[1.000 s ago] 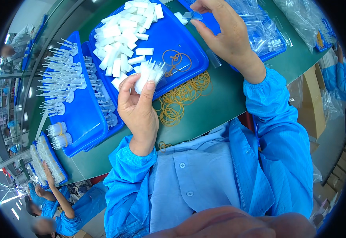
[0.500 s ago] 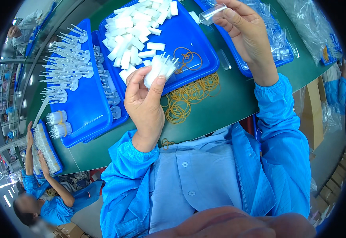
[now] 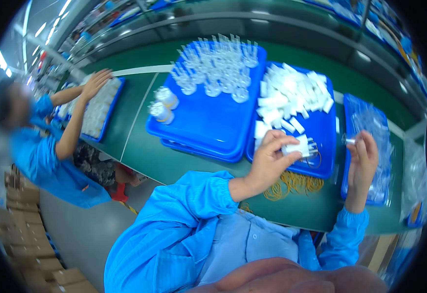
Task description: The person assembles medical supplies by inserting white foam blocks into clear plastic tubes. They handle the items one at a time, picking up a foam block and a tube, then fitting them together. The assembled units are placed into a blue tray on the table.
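My left hand (image 3: 266,163) is closed around a white piece (image 3: 297,146) with several thin prongs sticking out to the right. It is held over the near part of a blue tray (image 3: 324,168) of white foam-like blocks (image 3: 299,93). My right hand (image 3: 363,161) pinches a small clear plastic piece (image 3: 350,141) in its fingertips, above the left rim of another blue tray (image 3: 346,115) with clear plastic pieces (image 3: 372,127) in it. The two hands are apart. Below my left hand, yellow-brown rubber bands (image 3: 291,185) lie loose along the green table (image 3: 213,176).
Left of the foam blocks, a stacked blue tray (image 3: 201,129) carries many clear pronged parts (image 3: 218,73) and two banded white bundles (image 3: 163,106). A co-worker's hands (image 3: 94,85) are over a filled tray (image 3: 103,110) at far left. Plastic bags (image 3: 415,171) lie at right.
The view has swung left, bringing more of the co-worker into sight. My right hand has come down relative to my left. Both hands keep their pieces.
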A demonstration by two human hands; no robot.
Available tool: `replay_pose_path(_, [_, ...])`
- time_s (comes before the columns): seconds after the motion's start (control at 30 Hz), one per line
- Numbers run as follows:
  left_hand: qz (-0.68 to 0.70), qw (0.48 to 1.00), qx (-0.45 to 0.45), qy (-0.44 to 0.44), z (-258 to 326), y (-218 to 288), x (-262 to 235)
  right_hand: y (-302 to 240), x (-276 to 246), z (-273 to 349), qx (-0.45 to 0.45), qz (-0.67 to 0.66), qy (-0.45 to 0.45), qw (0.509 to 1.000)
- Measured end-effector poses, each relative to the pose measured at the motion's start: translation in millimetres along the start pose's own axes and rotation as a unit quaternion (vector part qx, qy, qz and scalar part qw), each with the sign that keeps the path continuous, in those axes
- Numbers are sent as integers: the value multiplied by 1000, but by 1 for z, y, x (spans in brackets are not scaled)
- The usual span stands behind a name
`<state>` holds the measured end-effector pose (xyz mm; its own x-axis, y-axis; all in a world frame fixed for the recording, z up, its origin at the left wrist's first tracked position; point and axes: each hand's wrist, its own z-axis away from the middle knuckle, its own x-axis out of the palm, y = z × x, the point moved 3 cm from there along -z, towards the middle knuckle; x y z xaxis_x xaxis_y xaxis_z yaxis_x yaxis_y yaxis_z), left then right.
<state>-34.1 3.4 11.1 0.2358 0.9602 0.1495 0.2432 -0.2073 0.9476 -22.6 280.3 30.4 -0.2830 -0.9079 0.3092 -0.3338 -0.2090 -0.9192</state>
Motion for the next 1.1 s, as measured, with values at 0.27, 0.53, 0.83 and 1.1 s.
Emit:
replay_pose_path(0.27, [-7,1000,27,-6,0,1,-6,3,38,9,-40,171,-89,980])
replay_pose_path(0.53, [-68,997,45,-11,-1,1,-7,-7,62,20,-213,394,-131,885])
replay_pose_path(0.83, [-120,991,65,2,0,4,-8,-2,79,31,-240,448,-180,842])
replay_pose_path(1.1, [-106,993,52,13,1,5,-10,-1,78,31,-252,456,-179,834])
